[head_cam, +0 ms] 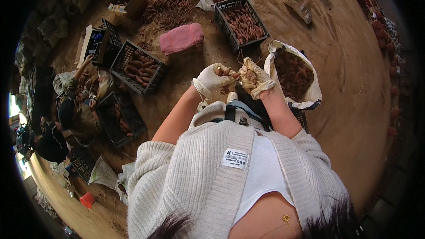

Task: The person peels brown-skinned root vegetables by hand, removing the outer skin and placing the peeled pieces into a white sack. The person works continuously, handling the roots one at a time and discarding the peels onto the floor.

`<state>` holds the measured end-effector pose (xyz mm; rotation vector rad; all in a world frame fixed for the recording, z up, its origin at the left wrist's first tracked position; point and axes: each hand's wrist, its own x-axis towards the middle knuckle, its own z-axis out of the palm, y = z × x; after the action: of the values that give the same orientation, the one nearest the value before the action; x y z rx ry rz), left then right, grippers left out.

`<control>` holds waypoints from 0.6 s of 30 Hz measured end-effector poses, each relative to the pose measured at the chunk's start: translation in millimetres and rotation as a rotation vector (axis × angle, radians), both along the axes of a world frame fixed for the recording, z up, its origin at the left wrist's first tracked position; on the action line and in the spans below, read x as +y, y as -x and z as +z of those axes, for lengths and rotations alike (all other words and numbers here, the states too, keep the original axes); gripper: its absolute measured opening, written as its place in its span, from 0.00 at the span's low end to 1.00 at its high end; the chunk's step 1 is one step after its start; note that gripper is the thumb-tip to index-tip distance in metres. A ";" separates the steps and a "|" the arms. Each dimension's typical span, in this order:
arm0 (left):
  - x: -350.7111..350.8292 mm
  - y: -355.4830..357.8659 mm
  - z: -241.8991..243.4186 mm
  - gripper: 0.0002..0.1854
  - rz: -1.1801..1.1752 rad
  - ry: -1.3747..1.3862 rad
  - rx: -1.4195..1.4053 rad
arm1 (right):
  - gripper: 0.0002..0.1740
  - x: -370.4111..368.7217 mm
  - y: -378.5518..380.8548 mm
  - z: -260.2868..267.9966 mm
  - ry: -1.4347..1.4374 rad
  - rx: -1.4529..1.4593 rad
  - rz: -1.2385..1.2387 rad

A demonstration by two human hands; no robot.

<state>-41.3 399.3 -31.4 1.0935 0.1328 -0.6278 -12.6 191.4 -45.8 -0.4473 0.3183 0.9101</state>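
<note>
Both my hands wear pale, thin gloves and meet in front of my waist. My left hand (212, 79) is closed around a few small reddish-brown sweet potatoes (225, 72), whose ends point toward my right hand. My right hand (254, 79) is turned palm up with curled fingers, close against the tip of one tuber. A brown patch shows in that palm; whether it is dirt or a held piece is unclear. Thin root strands rise beside the right fingers. Just right of that hand stands an open white woven sack (313, 98) filled with small, thin roots.
A black plastic crate (225, 33) of slender sweet potatoes lies ahead, near a pink mesh bundle (182, 38). Another crate (132, 84) holds larger ones. Loose roots (171, 8) cover the floor farther off. At left, people (78, 113) work among crates and sacks.
</note>
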 end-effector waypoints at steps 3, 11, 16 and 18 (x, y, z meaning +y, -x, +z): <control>8.3 2.5 -6.2 0.10 -0.005 -0.038 0.045 | 0.05 5.4 4.6 9.7 0.398 -0.139 -0.005; 14.1 8.9 -15.2 0.11 0.034 -0.167 0.059 | 0.09 16.8 10.2 18.3 0.935 -0.603 0.298; 14.0 10.4 -6.3 0.12 0.012 -0.207 0.076 | 0.14 22.1 18.1 10.9 1.506 -1.303 0.298; 10.4 12.1 -3.7 0.11 -0.006 -0.191 0.124 | 0.13 26.0 20.5 6.4 1.563 -1.337 0.209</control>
<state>-53.3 409.7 -35.1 1.2393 0.3019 -0.6984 -33.1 217.4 -39.3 -2.3931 -0.3575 0.2067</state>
